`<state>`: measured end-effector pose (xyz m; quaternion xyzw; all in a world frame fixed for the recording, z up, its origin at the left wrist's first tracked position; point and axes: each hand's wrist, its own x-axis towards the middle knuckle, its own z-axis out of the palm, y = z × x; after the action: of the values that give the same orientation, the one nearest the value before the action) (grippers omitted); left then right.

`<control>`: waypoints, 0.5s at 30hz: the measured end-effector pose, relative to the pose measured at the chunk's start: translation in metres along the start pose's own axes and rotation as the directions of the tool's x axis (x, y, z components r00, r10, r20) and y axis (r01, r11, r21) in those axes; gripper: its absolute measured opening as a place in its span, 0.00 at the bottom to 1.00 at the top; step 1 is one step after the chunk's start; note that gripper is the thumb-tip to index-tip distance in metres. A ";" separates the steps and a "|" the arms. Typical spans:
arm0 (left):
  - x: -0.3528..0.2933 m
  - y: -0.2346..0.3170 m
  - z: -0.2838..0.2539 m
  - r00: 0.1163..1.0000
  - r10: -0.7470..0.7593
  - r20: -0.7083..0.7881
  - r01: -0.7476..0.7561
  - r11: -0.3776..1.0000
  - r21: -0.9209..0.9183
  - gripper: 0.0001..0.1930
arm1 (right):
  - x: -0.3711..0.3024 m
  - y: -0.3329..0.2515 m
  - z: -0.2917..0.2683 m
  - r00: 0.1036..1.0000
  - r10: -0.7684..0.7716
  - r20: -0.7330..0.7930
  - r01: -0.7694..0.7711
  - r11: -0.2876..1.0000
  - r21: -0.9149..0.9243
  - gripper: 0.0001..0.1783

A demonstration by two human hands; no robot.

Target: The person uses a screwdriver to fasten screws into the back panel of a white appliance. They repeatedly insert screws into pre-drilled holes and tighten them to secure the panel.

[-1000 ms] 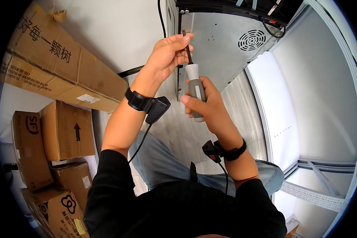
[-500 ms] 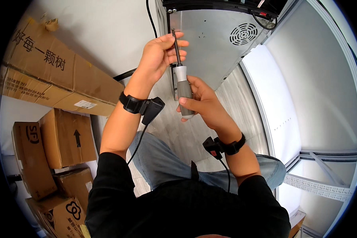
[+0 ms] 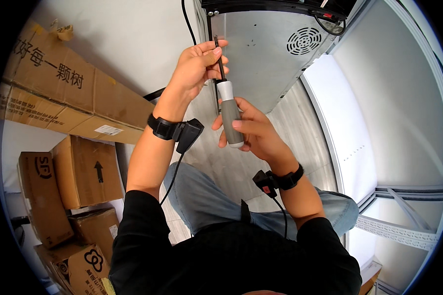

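A screwdriver (image 3: pixel 230 120) with a grey handle, white collar and dark shaft points up and away from me. My right hand (image 3: pixel 258 129) holds its handle, thumb laid across the front and fingers around the back. Higher up, my left hand (image 3: pixel 199 64) pinches the shaft near the tip between thumb and fingers, the other fingers loosely curled. Just beyond the tip stands a grey metal cabinet (image 3: pixel 261 64) with a round slotted vent and a black upper part. Both wrists wear black straps with small cabled devices.
Cardboard boxes (image 3: pixel 86 169) are stacked on the left, beneath a long carton (image 3: pixel 59 73). A black cable (image 3: pixel 187 22) runs down the wall by the cabinet. White shelving (image 3: pixel 398 231) stands at the right. My jeans-clad legs (image 3: pixel 202 201) are folded on the wood-look floor (image 3: pixel 305 132).
My right thumb and fingers have shifted on the screwdriver handle, loosening and spreading a little. My left thumb now lies over the shaft near the tip. The view has moved slightly.
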<state>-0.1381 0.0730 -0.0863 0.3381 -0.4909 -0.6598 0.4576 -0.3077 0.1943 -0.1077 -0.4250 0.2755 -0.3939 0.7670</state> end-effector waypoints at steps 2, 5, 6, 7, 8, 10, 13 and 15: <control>-0.001 0.000 0.001 1.000 0.006 0.001 -0.006 1.000 -0.012 0.15 | 0.000 0.003 -0.001 0.999 -0.011 0.039 0.008 0.997 0.072 0.30; -0.003 0.001 0.006 1.000 0.007 -0.028 -0.007 1.000 -0.007 0.15 | 0.001 0.005 0.001 1.000 0.002 -0.004 -0.002 0.998 0.067 0.29; -0.003 0.001 0.007 0.999 0.006 -0.036 -0.006 1.000 -0.008 0.14 | 0.001 0.005 0.001 0.998 0.002 -0.059 -0.003 1.000 -0.011 0.29; -0.003 0.001 0.009 0.999 0.005 -0.043 -0.006 1.000 -0.010 0.14 | 0.001 0.006 0.001 0.993 -0.002 -0.114 -0.008 0.996 -0.089 0.29; -0.004 0.002 0.010 0.999 -0.003 -0.051 0.003 1.000 0.002 0.14 | 0.003 0.009 0.001 0.990 -0.014 -0.141 -0.008 0.988 -0.154 0.29; -0.005 0.006 0.014 0.998 -0.019 -0.065 0.021 0.999 0.027 0.14 | 0.007 0.016 -0.002 0.980 -0.042 -0.194 -0.015 0.960 -0.281 0.28; -0.002 0.000 0.010 0.996 0.025 -0.089 -0.006 0.978 0.207 0.14 | 0.006 0.016 0.002 0.961 -0.042 -0.273 -0.067 0.924 -0.376 0.28; 0.002 -0.001 0.006 0.998 0.024 -0.059 -0.012 0.982 0.189 0.14 | 0.007 0.019 0.003 0.961 -0.074 -0.266 -0.037 0.921 -0.388 0.27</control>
<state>-0.1445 0.0738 -0.0855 0.3956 -0.5401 -0.5953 0.4444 -0.2946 0.1962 -0.1233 -0.5126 0.4482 -0.3937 0.6175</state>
